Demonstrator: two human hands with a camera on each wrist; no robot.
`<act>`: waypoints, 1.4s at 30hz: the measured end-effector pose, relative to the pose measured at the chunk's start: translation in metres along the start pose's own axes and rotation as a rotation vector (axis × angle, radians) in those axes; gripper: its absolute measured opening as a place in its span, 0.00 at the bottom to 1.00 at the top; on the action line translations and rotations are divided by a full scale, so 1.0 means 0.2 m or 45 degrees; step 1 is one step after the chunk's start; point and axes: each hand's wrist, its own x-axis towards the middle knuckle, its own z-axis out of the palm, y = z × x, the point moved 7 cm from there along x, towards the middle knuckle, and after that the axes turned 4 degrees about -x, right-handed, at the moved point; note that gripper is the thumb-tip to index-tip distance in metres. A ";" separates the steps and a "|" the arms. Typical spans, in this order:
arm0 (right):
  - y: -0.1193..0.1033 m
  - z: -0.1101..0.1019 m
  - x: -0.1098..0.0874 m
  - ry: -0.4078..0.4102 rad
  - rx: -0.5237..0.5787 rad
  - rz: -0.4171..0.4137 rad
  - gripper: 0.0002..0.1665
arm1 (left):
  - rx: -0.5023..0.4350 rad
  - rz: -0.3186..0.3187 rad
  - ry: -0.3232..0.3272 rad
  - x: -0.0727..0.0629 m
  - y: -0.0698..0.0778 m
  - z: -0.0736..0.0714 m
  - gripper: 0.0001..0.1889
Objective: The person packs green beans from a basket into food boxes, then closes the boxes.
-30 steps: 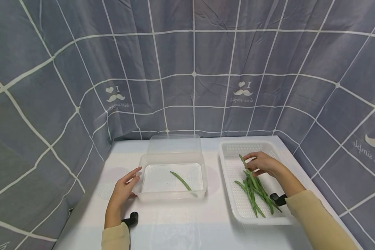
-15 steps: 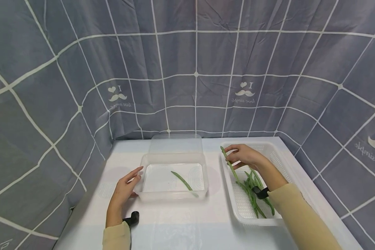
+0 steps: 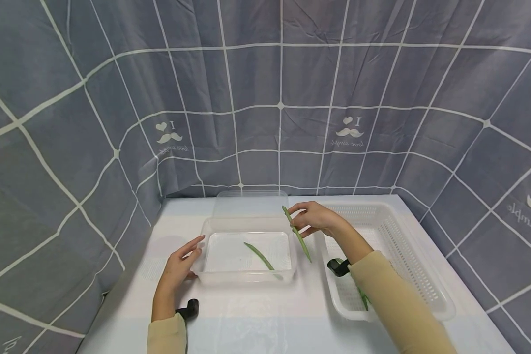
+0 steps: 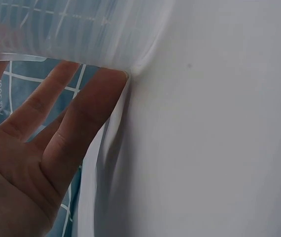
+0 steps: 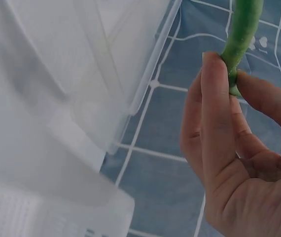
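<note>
My right hand (image 3: 316,219) pinches one green bean (image 3: 302,243) between thumb and fingertips, just right of a clear plastic container (image 3: 248,277). In the right wrist view, the pinched green bean (image 5: 245,27) rises above the fingertips. Another green bean (image 3: 260,255) lies slanted inside the container. At the container's left side rests my left hand (image 3: 177,268), its fingers fairly straight and touching the plastic. The left wrist view has those fingertips right at the underside of the container wall (image 4: 81,34). More green beans (image 3: 364,299) lie in a white basket (image 3: 433,295), mostly hidden by the right forearm.
Behind the container lies its clear lid (image 3: 252,202). The white perforated basket takes up the right part of the table (image 3: 248,329). A grey curtain (image 3: 256,128) with white grid lines hangs around the back and sides. Both wrists carry small black cameras.
My right hand has moved left out of the white basket, lifting one green bean from the pile toward the clear container. The left hand has stayed at the container's side.
</note>
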 end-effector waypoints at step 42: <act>0.10 0.53 0.41 -0.077 -0.227 0.227 0.13 | -0.004 0.009 0.017 0.01 -0.02 -0.01 0.25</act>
